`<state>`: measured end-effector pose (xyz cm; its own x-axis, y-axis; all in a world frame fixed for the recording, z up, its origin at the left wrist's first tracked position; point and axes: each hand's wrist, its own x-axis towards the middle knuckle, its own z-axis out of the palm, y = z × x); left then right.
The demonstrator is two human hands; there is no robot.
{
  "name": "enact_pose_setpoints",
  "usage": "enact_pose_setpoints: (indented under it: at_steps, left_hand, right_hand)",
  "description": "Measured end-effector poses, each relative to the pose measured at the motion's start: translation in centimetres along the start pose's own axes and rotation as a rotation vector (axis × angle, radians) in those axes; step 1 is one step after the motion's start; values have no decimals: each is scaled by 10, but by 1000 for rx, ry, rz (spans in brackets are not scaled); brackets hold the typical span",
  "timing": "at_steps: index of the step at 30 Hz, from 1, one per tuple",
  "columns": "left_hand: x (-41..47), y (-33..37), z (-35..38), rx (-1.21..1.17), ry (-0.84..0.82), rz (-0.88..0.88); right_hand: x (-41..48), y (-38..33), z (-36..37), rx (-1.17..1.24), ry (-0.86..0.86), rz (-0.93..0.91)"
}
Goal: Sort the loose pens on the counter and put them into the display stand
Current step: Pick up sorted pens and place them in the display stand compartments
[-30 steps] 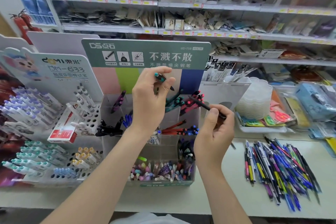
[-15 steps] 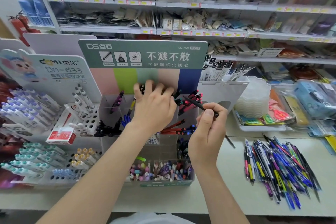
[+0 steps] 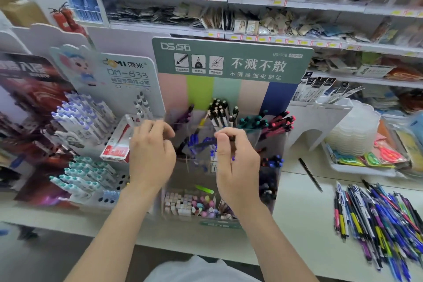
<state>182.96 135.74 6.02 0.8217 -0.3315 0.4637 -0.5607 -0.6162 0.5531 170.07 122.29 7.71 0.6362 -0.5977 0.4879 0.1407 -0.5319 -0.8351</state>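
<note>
- On my feed both hands are raised in front of the display stand, the green-headed one in the middle of the frame. Its clear compartments sit below striped pastel panels.
- My left hand is centre-left, by the stand's left compartments. Its fingers are curled with the thumb close to the fingertips, but the blur means I cannot tell whether anything is between them.
- My right hand is just right of it, over the middle compartments. Thumb and forefinger pinch a dark pen, and a blue end pokes out below by the palm.
- Behind the hands the stand holds black-capped pens at the back centre. To the right of these are teal pens, then dark pens with pink-red ends.
- Blue pens lie between my two hands, and pastel caps fill the front row.
- The loose pens are heaped on the white counter at lower right, well apart from the stand.
- One black pen lies alone on the counter between stand and heap.
- At left there is a second stand of white click pens, with a red-and-white box leaning against it.
- A stack of clear trays stands at right.
</note>
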Motion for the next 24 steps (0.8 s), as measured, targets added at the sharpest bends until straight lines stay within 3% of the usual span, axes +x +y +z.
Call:
enact_pose_setpoints:
  at_steps: [3, 6, 8, 11, 14, 18, 22, 24]
  left_hand:
    - [-3, -23, -15, 93, -187, -35]
    - [-9, -33, -17, 87, -314, -44]
    - [-10, -35, -13, 35, -362, -67]
    - [-10, -37, -9, -35, -358, -67]
    - [-7, -32, -7, -84, -353, -14]
    - [1, -23, 3, 93, -425, 171]
    - [5, -20, 17, 182, -424, 227]
    - [8, -19, 19, 243, -360, 189]
  right_hand:
    - [7, 9, 40, -200, -128, -59]
    - [12, 17, 78, -665, -239, -66]
    - [10, 17, 92, -963, -288, -108]
    - [7, 11, 100, -1110, -343, -141]
    - [0, 0, 89, -1060, -259, -113]
    - [-15, -4, 51, -916, -4, 225]
    - [-26, 17, 37, -714, -124, 439]
    - [-20, 24, 38, -586, -85, 453]
